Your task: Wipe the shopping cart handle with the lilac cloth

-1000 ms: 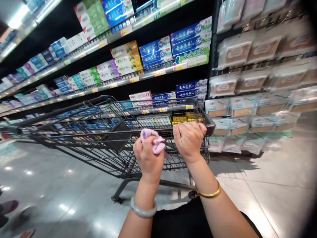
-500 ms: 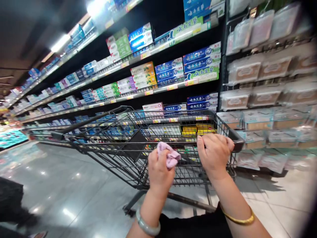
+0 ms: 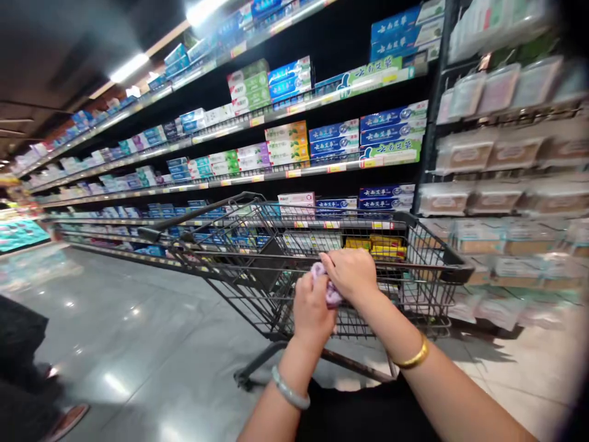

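A black wire shopping cart [image 3: 257,258] stands in front of me in a store aisle. My left hand [image 3: 313,310] is closed round a crumpled pink cloth [image 3: 330,293] just behind the cart's handle bar [image 3: 414,265]. My right hand [image 3: 352,273] has its fingers curled over the same cloth and the top of my left hand, close to the handle. A pale bangle sits on my left wrist, a gold one on my right.
Long shelves of toothpaste boxes [image 3: 322,135] run along the left and centre. Hanging packets [image 3: 497,153] fill the rack on the right. Another person's leg and shoe [image 3: 64,420] show at the lower left on the glossy grey floor [image 3: 138,344].
My right hand left the right end of the cart handle and moved left onto the pink cloth and my left hand. The view swung left along the aisle.
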Demonstrator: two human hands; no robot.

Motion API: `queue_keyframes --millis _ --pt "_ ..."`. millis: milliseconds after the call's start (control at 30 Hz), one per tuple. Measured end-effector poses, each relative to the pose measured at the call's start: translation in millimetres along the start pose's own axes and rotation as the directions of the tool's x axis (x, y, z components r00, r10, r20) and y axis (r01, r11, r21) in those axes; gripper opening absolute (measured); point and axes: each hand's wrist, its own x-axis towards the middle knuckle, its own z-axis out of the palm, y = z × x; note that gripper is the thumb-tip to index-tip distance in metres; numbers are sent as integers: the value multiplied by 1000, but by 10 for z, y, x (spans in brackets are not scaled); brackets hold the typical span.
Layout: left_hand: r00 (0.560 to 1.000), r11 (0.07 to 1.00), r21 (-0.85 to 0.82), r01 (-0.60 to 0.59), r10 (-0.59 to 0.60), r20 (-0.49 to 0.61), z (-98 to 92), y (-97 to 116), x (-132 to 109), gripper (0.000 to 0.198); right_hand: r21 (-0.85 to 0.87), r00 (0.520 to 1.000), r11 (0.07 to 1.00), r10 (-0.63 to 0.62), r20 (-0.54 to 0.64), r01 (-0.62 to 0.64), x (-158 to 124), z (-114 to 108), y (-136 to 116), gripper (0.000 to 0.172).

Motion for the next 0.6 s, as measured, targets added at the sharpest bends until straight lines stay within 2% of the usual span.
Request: queue_keyframes --millis 67,133,200,233,367,433,500,600 --pt "999 1000 -18 -5 6 36 -53 -20 30 45 -27 999 1000 13 39 -12 -2 -34 -6 53" --pt "996 996 -2 88 -88 -18 -118 -80 111 35 -64 996 998 14 89 -8 23 -75 -41 55" --pt "979 982 17 190 -188 -80 -159 -128 191 35 -102 989 995 9 148 6 85 -111 -105 59" --pt "978 980 15 200 -199 -65 -165 -134 212 36 -118 984 993 6 180 16 128 -124 -145 60" --pt "989 993 -18 116 -113 98 -159 -120 164 47 -100 946 995 22 325 12 315 -137 -305 61" --pt "988 993 -12 120 -119 102 -197 -191 142 46 -59 924 998 21 381 2 357 -123 -352 65" --pt "983 984 15 178 -179 35 -266 -313 160 40 -41 928 999 0 373 16 346 -97 -369 69" --pt "966 966 49 255 -251 -66 -337 -421 191 42 -69 955 997 -7 296 28 284 -47 -369 69"
